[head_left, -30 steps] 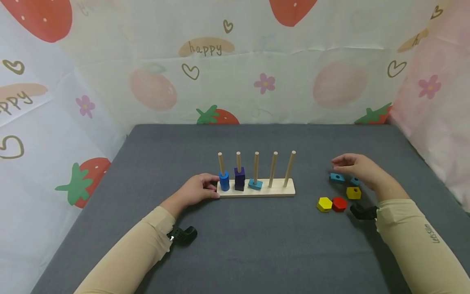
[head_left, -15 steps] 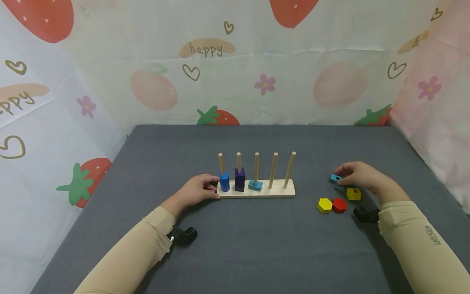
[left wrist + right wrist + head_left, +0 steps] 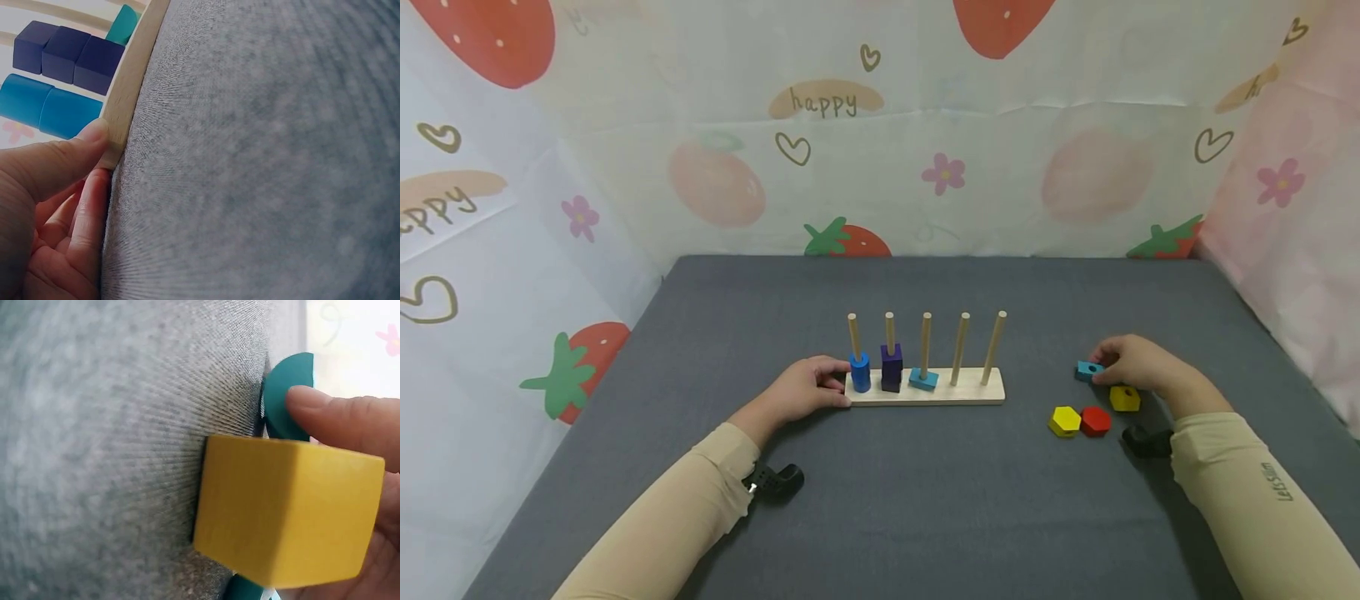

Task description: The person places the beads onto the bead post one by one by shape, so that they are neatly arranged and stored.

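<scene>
My left hand [image 3: 801, 387] grips the left end of a wooden peg board [image 3: 958, 395], thumb against its edge in the left wrist view. Two blue round blocks [image 3: 47, 106] are stacked on the first peg and three dark purple square blocks [image 3: 891, 368] on the second. A teal half-round block [image 3: 923, 380] lies at the foot of the third. Off to the right, my right hand [image 3: 1142, 367] pinches another teal half-round block [image 3: 281, 394] low over the table. Part of a further teal block [image 3: 242, 589] peeks out below the yellow block in the right wrist view.
A yellow block with a hole [image 3: 1124, 398] stands just in front of the right hand. Nearer lie a yellow hexagonal block [image 3: 1064, 422] and a red hexagonal block [image 3: 1095, 422], side by side. The fourth peg [image 3: 960, 350] and fifth peg [image 3: 995, 348] are bare. Printed cloth surrounds the grey table [image 3: 880, 517].
My right hand has come down onto the teal block and now pinches it, covering the second teal block from the head view. The left hand keeps its hold on the board.
</scene>
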### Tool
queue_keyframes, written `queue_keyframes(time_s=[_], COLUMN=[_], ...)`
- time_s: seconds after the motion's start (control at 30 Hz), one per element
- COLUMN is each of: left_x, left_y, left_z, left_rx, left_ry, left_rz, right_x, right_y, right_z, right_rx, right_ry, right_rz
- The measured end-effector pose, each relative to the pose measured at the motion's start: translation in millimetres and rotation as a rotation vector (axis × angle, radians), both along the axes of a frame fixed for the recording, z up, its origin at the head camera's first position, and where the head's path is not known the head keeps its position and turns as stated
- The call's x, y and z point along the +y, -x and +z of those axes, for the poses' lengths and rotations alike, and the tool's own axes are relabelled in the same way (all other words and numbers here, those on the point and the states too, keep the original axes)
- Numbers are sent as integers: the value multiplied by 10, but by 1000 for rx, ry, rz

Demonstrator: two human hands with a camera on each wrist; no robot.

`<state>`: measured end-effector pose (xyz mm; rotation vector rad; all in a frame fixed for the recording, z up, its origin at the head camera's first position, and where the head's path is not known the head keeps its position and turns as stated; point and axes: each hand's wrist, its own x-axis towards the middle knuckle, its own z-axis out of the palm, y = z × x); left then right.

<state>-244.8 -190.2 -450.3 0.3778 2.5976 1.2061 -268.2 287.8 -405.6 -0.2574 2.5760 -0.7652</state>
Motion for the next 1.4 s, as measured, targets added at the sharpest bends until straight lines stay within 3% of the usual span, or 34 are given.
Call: queue_keyframes(time_s=[0.43, 0.83, 1.4], left_x=[2, -2, -6], left_y=[4, 14, 25], left_z=[-5, -14, -31], left_rx=[5, 10, 2], left_ry=[6, 10, 16], left_rz=[-7, -8, -4], right_x=[35, -5, -440], right_y=[31, -32, -93], right_z=[-16, 122, 672], right_rx=[-29, -7, 253], right_ry=[32, 122, 168], right_rz=[-34, -90, -123])
